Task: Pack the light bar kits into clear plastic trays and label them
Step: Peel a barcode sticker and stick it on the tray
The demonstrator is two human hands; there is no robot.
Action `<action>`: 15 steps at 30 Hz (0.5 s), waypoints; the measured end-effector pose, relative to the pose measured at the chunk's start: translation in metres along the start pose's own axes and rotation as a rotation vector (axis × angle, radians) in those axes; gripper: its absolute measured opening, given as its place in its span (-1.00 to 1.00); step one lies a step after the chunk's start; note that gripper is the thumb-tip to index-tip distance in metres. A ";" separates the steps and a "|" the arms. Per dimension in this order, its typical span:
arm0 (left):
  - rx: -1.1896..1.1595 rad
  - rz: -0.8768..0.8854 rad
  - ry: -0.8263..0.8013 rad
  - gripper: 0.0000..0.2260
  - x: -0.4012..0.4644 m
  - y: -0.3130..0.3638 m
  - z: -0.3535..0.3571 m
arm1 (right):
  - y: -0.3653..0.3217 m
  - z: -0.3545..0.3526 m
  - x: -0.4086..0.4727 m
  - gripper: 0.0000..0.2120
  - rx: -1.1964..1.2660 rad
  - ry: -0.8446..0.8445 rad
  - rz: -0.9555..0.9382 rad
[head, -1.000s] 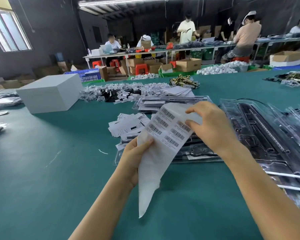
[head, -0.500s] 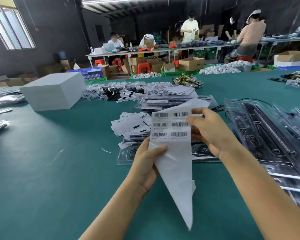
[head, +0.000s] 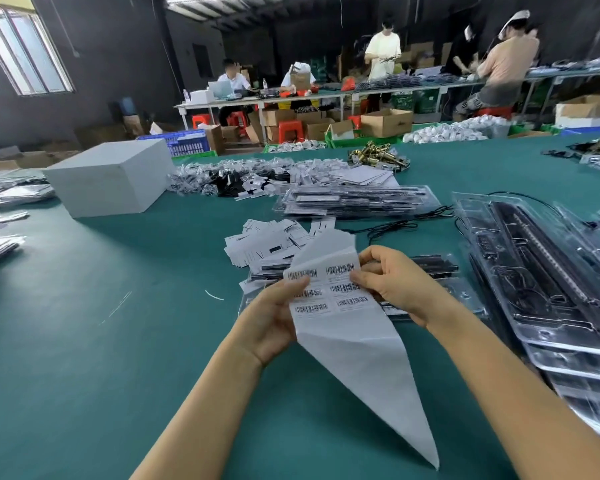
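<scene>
A white sheet of barcode labels (head: 340, 306) hangs between both hands over the green table (head: 101, 358). My left hand (head: 274, 317) grips its left edge, thumb on the labels. My right hand (head: 392, 282) pinches the sheet's right edge at a barcode label. Under the hands lies a closed clear plastic tray (head: 465, 292) with a black light bar kit inside. To the right, open clear trays (head: 548, 271) hold a long black light bar. A stack of packed trays (head: 357, 200) lies farther back.
Loose white paper slips (head: 267, 240) lie just beyond the sheet. A white box (head: 111, 178) stands at the left, a heap of small bagged parts (head: 236, 176) behind. Black cables (head: 406, 223) run across the table. Other people work at benches at the back.
The label sheet has turned and come lower and closer to me. My right hand has moved from its top edge to its right side, and my left thumb has slid up onto the labels.
</scene>
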State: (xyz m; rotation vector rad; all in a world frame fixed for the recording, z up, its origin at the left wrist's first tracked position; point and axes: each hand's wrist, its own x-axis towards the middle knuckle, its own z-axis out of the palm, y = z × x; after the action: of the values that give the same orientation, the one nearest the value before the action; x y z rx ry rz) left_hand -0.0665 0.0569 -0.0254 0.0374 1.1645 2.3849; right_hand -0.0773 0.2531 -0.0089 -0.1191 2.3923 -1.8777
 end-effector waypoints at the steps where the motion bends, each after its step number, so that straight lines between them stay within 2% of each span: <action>1: 0.061 -0.002 0.030 -0.63 0.000 -0.001 0.000 | 0.001 0.002 0.000 -0.89 -0.015 0.003 0.000; 4: 0.142 0.045 0.158 -0.76 0.003 -0.005 0.002 | 0.002 0.006 0.000 -0.80 -0.099 0.068 -0.006; 7: 0.195 0.096 0.224 -0.79 0.005 -0.007 0.001 | 0.001 0.010 -0.003 -0.72 -0.133 0.161 -0.052; 9: 0.230 0.137 0.277 -0.80 0.006 -0.009 0.001 | -0.002 0.016 -0.007 -0.73 -0.287 0.334 -0.204; 11: 0.245 0.175 0.299 -0.83 0.007 -0.011 0.000 | -0.005 0.021 -0.011 -0.76 -0.598 0.541 -0.477; 12: 0.253 0.193 0.298 -0.83 0.007 -0.012 -0.001 | -0.007 0.025 -0.012 -0.80 -0.727 0.574 -0.602; 13: 0.253 0.209 0.293 -0.84 0.006 -0.013 -0.001 | -0.008 0.027 -0.013 -0.84 -0.816 0.548 -0.681; 15: 0.223 0.224 0.273 -0.85 0.007 -0.013 0.000 | -0.008 0.032 -0.015 -0.92 -0.884 0.415 -0.700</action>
State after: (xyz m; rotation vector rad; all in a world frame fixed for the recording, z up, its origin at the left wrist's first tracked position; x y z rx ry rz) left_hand -0.0670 0.0664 -0.0362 -0.0916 1.6274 2.4961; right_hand -0.0585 0.2219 -0.0086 -0.7732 3.6461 -0.8323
